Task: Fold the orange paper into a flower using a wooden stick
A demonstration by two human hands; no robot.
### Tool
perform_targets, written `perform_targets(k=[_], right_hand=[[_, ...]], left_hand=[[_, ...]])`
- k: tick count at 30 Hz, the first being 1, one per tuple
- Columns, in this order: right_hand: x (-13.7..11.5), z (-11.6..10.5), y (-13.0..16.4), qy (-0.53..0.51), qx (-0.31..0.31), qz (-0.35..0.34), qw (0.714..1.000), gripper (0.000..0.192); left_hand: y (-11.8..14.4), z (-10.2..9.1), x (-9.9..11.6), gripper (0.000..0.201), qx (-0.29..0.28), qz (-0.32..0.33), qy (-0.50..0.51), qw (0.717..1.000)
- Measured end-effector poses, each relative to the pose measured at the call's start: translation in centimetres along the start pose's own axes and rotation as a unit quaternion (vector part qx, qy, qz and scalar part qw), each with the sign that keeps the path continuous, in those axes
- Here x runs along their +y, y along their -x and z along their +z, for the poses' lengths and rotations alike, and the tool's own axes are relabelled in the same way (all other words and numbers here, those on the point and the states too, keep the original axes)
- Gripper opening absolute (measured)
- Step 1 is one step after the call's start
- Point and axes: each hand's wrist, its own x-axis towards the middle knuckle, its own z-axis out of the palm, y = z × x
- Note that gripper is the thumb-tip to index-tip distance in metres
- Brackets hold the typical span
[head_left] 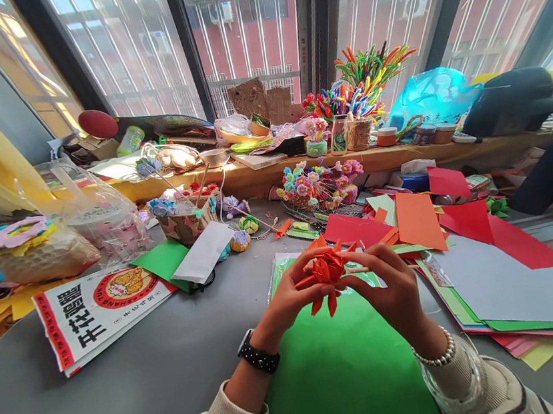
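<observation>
Above a green sheet [347, 373], a folded orange-red paper flower [327, 269] is held up between my two hands. Its pointed petals stick out above and below my fingers. My left hand [290, 292] grips the flower from the left, thumb below and fingers behind. From the right, my right hand [391, 283] is closed at the flower's edge, its fingertips pinching near the petals. Whether a thin stick also lies between those right fingertips, I cannot make out. The flower's back is hidden by fingers.
Right of my hands lie stacked coloured papers [522, 284] and an orange sheet [419, 220]. A printed paper bag [108, 311] rests on the left. Behind stand a basket of paper flowers [183, 225], small colourful flowers [316, 182] and a dark bottle [548, 167]. Pipe cleaners [363, 95] stand on the sill.
</observation>
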Motion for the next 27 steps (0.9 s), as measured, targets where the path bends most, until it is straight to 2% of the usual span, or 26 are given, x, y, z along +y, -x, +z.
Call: perform_targets(k=[3, 7, 15, 18, 22, 24, 27], right_hand=[[0.41, -0.07, -0.06, 0.025, -0.002, 0.027, 0.999, 0.035], [0.99, -0.54, -0.16, 0.036, 0.0, 0.052, 0.998, 0.028], [0.63, -0.22, -0.11, -0.017, -0.098, -0.018, 0.995, 0.031], [0.51, -0.22, -0.02, -0.024, -0.072, -0.006, 0.997, 0.024], [0.84, -0.58, 0.01, -0.011, 0.004, 0.082, 0.997, 0.018], [1.01, -0.65, -0.01, -0.008, 0.014, 0.111, 0.994, 0.021], [1.01, -0.55, -0.02, -0.02, -0.002, 0.117, 0.993, 0.024]], left_hand=[[-0.2, 0.02, -0.23, 0.053, 0.014, 0.011, 0.032, 0.999], [-0.46, -0.09, -0.13, 0.049, 0.045, 0.007, 0.088, 0.995], [-0.59, -0.28, -0.05, 0.053, 0.075, 0.002, 0.107, 0.991], [-0.47, -0.28, 0.05, 0.052, 0.064, -0.002, 0.116, 0.991], [-0.23, -0.28, 0.29, 0.055, 0.035, 0.003, 0.12, 0.992], [-0.13, -0.22, 0.43, 0.055, 0.024, 0.001, 0.12, 0.993], [-0.04, -0.05, 0.67, 0.039, 0.031, -0.009, 0.119, 0.992]])
